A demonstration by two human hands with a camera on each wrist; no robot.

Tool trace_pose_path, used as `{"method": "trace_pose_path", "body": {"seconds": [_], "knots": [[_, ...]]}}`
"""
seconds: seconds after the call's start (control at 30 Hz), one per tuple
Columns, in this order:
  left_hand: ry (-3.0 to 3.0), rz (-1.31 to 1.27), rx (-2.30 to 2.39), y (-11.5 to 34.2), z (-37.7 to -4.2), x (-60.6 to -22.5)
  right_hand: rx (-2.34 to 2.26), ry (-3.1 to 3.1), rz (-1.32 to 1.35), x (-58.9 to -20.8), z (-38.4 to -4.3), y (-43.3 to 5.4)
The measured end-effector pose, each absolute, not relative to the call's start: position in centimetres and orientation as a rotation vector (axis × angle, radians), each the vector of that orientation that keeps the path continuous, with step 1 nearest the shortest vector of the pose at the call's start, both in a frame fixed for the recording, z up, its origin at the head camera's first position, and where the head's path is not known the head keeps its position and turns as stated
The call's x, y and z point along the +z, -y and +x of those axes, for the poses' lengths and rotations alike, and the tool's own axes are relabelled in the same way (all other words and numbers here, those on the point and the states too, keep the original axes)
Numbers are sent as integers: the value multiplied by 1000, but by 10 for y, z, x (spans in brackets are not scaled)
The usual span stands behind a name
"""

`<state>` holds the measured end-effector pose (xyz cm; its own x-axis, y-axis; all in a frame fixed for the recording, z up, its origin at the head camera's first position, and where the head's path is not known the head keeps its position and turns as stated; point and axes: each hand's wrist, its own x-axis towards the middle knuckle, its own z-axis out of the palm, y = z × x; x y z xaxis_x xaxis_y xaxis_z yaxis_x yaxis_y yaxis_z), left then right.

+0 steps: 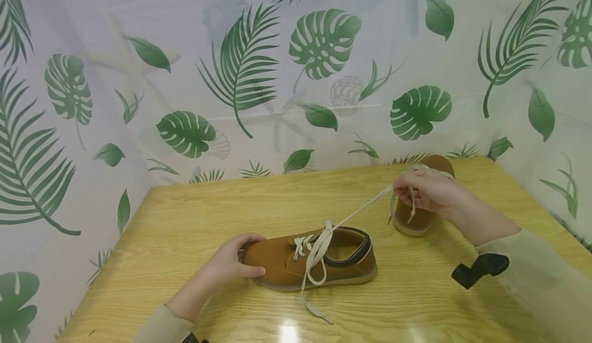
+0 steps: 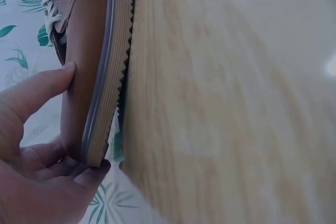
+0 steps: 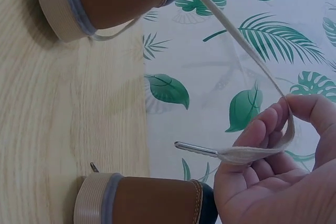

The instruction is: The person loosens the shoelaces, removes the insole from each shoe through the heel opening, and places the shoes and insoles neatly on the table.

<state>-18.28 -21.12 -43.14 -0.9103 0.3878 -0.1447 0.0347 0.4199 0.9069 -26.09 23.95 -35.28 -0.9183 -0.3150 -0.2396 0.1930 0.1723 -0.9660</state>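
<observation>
A brown lace-up shoe (image 1: 277, 263) lies on its sole on the wooden table, toe to the left. My left hand (image 1: 231, 258) grips its toe, thumb on the near side and fingers round the front. In the left wrist view the shoe's ridged sole (image 2: 107, 82) shows beside that hand. My right hand (image 1: 430, 191) pinches one end of the cream shoelace (image 1: 363, 207) between thumb and fingers, and the lace runs taut down to the shoe's throat. Its metal tip (image 3: 195, 149) sticks out past the fingers. Lace loops (image 1: 316, 258) and a loose end hang over the near side.
A second brown shoe (image 1: 411, 222) with cream laces stands at the back right of the table (image 1: 199, 209), partly hidden behind my right hand. A white cloth with green leaves (image 1: 259, 148) hangs behind and at both sides.
</observation>
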Motion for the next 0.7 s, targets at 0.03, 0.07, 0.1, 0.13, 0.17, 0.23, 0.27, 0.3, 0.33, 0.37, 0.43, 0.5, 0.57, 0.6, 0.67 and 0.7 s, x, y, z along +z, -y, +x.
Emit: {"method": "trace_pose_path", "body": {"seconds": [0.03,0.07,0.1,0.13,0.17,0.23,0.27,0.3,0.33,0.37,0.43,0.5,0.57,0.6,0.67,0.7], "knots": [[-2347,366,1487,211,-183,-431,-1807,-2066,-107,-352,-261,-240],[-2347,368,1487,211,-183,-431,-1822,-2057,-97,-352,-260,-240],[-2346,376,1486,211,-183,-431,-1840,-2045,-87,-352,-260,-240],[-2349,380,1481,211,-183,-431,-1868,-2024,-78,-351,-260,-240],[-2354,383,1475,212,-182,-431,-1895,-2002,-67,-351,-259,-241],[-2361,389,1466,212,-182,-431,-1940,-1959,-50,-351,-259,-242],[-2367,394,1459,212,-182,-430,-1954,-1940,-49,-351,-259,-242],[-2373,398,1452,211,-182,-430,-1970,-1917,-47,-352,-259,-243],[-2379,399,1446,211,-182,-429,-1992,-1888,-40,-352,-259,-244],[-2381,400,1445,211,-182,-429,-2012,-1860,-34,-352,-260,-245],[-2383,398,1445,211,-182,-429,-2059,-1804,-24,-352,-260,-247],[-2386,392,1444,211,-182,-428,-2101,-1762,-18,-352,-260,-249],[-2386,383,1446,211,-182,-429,-2121,-1749,-22,-351,-261,-252],[-2387,377,1447,211,-182,-429,-2122,-1753,-29,-351,-261,-254],[-2387,368,1449,211,-182,-429,-2117,-1771,-37,-350,-262,-257],[-2387,364,1450,211,-182,-429,-2118,-1776,-39,-349,-262,-259]]}}
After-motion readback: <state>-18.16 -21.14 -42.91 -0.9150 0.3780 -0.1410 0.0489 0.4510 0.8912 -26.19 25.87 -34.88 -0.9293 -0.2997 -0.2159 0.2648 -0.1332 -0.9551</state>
